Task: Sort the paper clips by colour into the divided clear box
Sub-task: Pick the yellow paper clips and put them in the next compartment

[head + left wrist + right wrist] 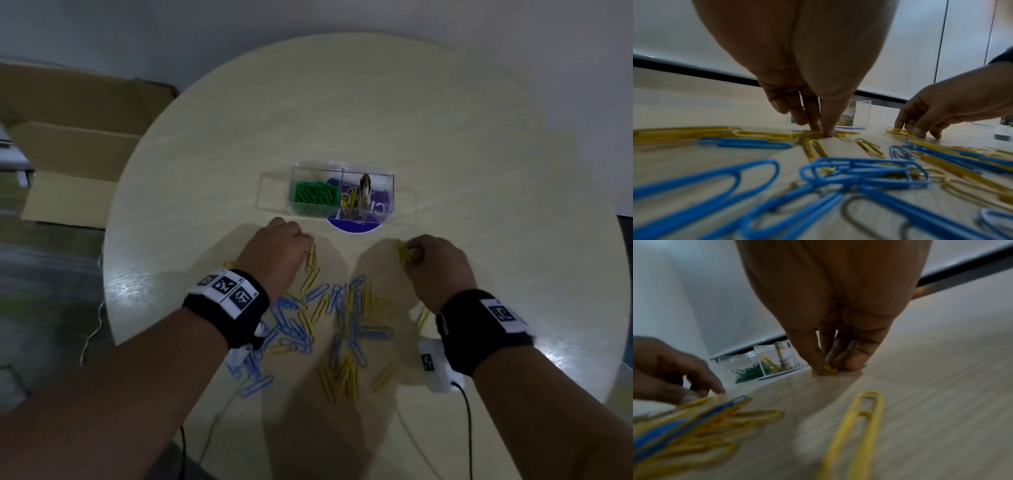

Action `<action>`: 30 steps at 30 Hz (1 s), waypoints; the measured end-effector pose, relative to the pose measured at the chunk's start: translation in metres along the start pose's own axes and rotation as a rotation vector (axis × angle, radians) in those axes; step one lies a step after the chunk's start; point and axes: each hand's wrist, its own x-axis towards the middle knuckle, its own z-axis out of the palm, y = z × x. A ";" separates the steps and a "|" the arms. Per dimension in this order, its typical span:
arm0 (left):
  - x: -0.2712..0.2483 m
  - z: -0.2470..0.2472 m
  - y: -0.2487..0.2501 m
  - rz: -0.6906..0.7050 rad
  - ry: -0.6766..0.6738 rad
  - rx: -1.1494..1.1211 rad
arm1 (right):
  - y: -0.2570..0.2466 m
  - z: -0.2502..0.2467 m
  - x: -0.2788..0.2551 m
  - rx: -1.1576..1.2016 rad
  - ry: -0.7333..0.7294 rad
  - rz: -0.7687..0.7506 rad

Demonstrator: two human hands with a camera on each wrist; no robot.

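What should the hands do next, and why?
Probably lift the right hand with its yellow clips to the clear box and drop them in the right compartment, which already holds yellow; green clips fill the left one.

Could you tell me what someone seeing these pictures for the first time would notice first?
Probably the loose heap of blue and yellow paper clips spread over the near part of the round table. Just beyond it, the left hand and the right hand each pinch yellow clips against the tabletop. Farther back stands the clear box, green clips filling its left compartment and a few yellow ones in its right.
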 end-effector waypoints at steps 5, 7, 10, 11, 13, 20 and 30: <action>-0.009 -0.003 0.001 -0.214 0.003 -0.164 | -0.008 0.001 -0.007 0.007 -0.045 -0.029; -0.014 -0.002 0.005 -0.257 0.037 -0.188 | -0.009 0.003 -0.011 -0.032 -0.052 -0.068; -0.017 0.000 0.019 -0.294 0.054 -0.183 | -0.011 0.008 -0.018 -0.082 -0.049 -0.139; -0.018 0.001 0.025 -0.307 0.041 -0.171 | -0.012 0.009 -0.020 -0.085 -0.043 -0.159; -0.018 0.002 0.036 -0.323 0.001 -0.111 | -0.014 0.011 -0.022 -0.109 -0.043 -0.189; -0.007 -0.003 0.048 -0.365 -0.096 -0.100 | -0.016 0.008 -0.023 -0.253 -0.104 -0.274; -0.001 -0.017 0.046 -0.213 -0.127 -0.036 | -0.009 -0.007 -0.021 -0.101 -0.092 -0.166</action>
